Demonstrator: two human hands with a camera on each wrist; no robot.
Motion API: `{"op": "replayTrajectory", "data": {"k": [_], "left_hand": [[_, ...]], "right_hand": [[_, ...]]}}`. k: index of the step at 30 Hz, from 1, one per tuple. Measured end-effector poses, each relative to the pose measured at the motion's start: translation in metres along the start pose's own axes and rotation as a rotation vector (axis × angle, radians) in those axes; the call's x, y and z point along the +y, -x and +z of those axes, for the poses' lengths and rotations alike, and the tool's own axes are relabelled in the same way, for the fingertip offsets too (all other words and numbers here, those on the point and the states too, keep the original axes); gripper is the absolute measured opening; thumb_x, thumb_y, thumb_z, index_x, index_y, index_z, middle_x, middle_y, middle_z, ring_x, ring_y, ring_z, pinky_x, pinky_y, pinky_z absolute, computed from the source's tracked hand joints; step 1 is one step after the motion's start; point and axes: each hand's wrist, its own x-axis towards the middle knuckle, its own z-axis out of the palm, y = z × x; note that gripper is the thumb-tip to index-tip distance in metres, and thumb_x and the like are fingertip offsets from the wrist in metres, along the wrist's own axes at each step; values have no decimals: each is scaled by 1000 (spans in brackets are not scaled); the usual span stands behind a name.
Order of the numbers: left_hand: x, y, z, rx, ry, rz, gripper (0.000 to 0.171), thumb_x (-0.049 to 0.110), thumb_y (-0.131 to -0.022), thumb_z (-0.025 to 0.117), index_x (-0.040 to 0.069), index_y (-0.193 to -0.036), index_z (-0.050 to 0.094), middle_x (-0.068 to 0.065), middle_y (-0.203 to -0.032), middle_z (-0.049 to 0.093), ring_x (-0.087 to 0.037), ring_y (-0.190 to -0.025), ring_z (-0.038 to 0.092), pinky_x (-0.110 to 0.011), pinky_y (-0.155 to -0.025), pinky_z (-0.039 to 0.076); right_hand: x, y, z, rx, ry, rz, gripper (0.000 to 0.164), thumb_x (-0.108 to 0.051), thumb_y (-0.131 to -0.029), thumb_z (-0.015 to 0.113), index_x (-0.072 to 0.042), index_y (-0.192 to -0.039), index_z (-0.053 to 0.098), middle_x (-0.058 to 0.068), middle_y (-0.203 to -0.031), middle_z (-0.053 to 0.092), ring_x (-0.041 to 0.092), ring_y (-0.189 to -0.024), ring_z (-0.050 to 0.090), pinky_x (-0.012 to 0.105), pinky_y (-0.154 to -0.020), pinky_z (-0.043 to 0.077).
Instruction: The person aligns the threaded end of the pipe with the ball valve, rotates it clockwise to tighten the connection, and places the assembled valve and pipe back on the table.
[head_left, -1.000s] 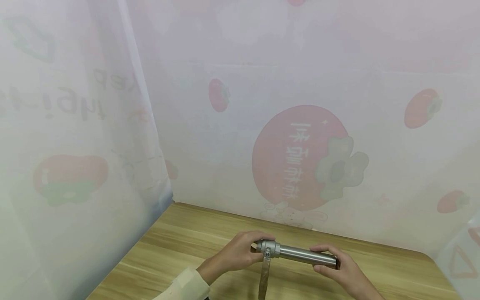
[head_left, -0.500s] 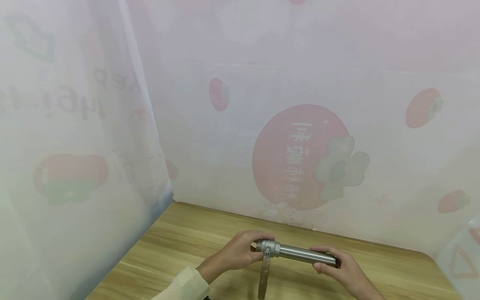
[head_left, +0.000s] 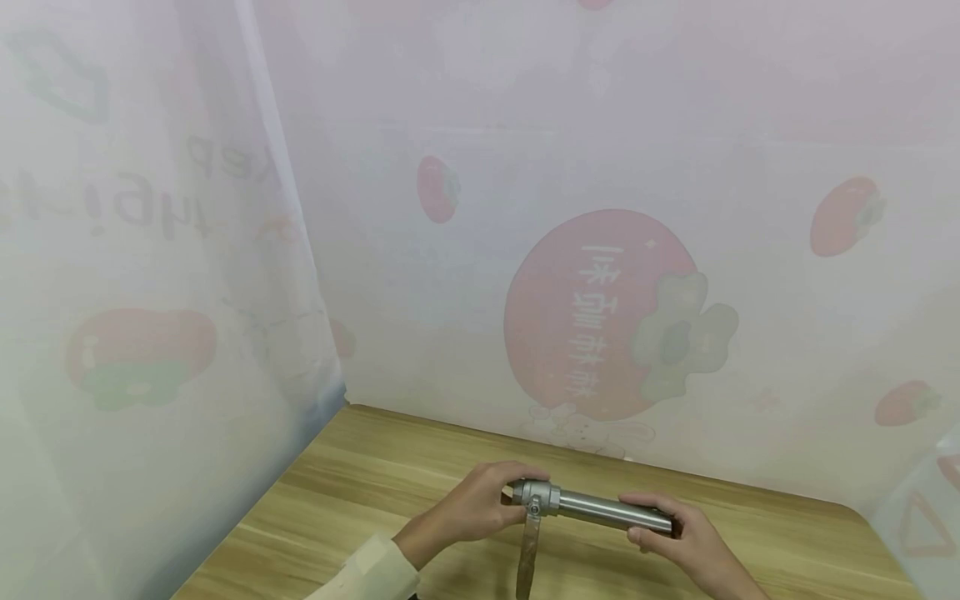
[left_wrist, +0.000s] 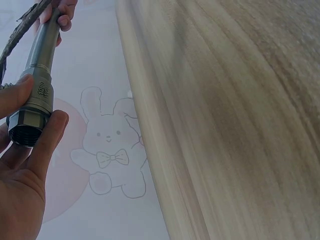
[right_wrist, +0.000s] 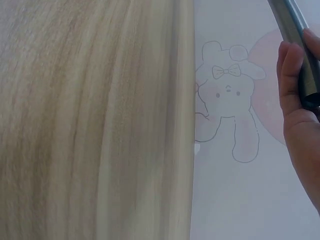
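A silver ball valve (head_left: 542,495) joined to a smooth metal pipe (head_left: 596,507) is held up over the table, lying nearly level. My left hand (head_left: 480,502) grips the valve body between thumb and fingers. From the valve, a brownish lever (head_left: 528,554) points down toward me. At the pipe's other end, my right hand (head_left: 688,537) holds it with the thumb on the near side and fingers on the far side. The left wrist view shows the valve's open threaded hex end (left_wrist: 27,125) and raised lettering on the body. Part of the pipe end (right_wrist: 311,92) shows in the right wrist view.
A wood-grain table (head_left: 360,467) lies under both hands. Pale printed sheeting (head_left: 450,333) with persimmon drawings rises along its back edge, and another sheet (head_left: 150,275) stands on the left side.
My right thumb has shifted slightly on the pipe. The valve, its lever and my left hand look unchanged.
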Motion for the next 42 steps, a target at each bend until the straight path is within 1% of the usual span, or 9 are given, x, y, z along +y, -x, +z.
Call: {"op": "replayTrajectory", "data": {"k": [3,8,10,12,15,21,28,35,42], "left_hand": [[0,0,0,1,-8,3,51,-2,-96,79,12,-144,69,-6,-138,74,-5,-117,70,-12,-90,61],[1,0,0,3,-8,-1,52,-3,-95,79,12,-144,69,-6,-139,74,-6,-117,70,-12,-90,61],[1,0,0,2,-1,-7,52,-3,-95,79,12,-144,69,-6,-139,74,-6,-117,70,-12,-90,61],[2,0,0,2,5,-11,52,-3,-95,79,13,-144,69,-6,-139,74,-6,-117,70,-12,-90,61],[3,0,0,2,5,-13,52,-3,-95,79,13,-144,69,-6,-139,74,-5,-117,70,-12,-89,61],[3,0,0,2,-1,-14,51,-2,-96,79,13,-144,69,-5,-139,74,-5,-117,70,-12,-90,61],[2,1,0,0,4,-10,50,-3,-96,78,12,-143,69,-4,-137,75,-6,-117,70,-12,-91,61],[2,1,0,-1,-1,-12,50,-1,-96,79,14,-144,69,-4,-138,74,-5,-118,69,-12,-90,61],[3,0,-1,-3,2,-19,51,0,-96,80,13,-144,69,-4,-140,74,-5,-118,69,-12,-90,61]], "right_hand": [[-2,0,0,-7,-3,1,44,-10,-105,72,1,-146,63,31,-137,64,9,-103,73,28,-81,67],[-4,0,1,3,1,37,45,-12,-104,74,-2,-146,64,25,-137,66,10,-105,73,27,-84,66],[-4,0,1,0,-9,39,45,-12,-104,73,0,-146,63,26,-137,65,11,-105,74,28,-84,67],[-4,0,1,-5,-18,26,44,-11,-105,72,2,-147,62,30,-136,64,12,-103,75,29,-82,67],[-3,-1,1,-10,-22,9,44,-10,-107,70,4,-147,61,32,-134,63,12,-100,75,30,-80,68],[-3,0,1,5,-16,19,43,-10,-107,70,2,-147,62,26,-130,67,12,-96,74,31,-78,67],[-2,1,3,15,24,-51,44,-8,-107,69,6,-147,59,29,-128,67,12,-94,75,31,-76,68],[1,0,4,36,32,-4,39,-10,-106,71,-1,-143,64,13,-119,72,14,-91,74,34,-77,68],[1,0,3,35,51,-2,37,-12,-107,70,-3,-142,65,8,-109,75,23,-89,74,30,-75,66]]}}
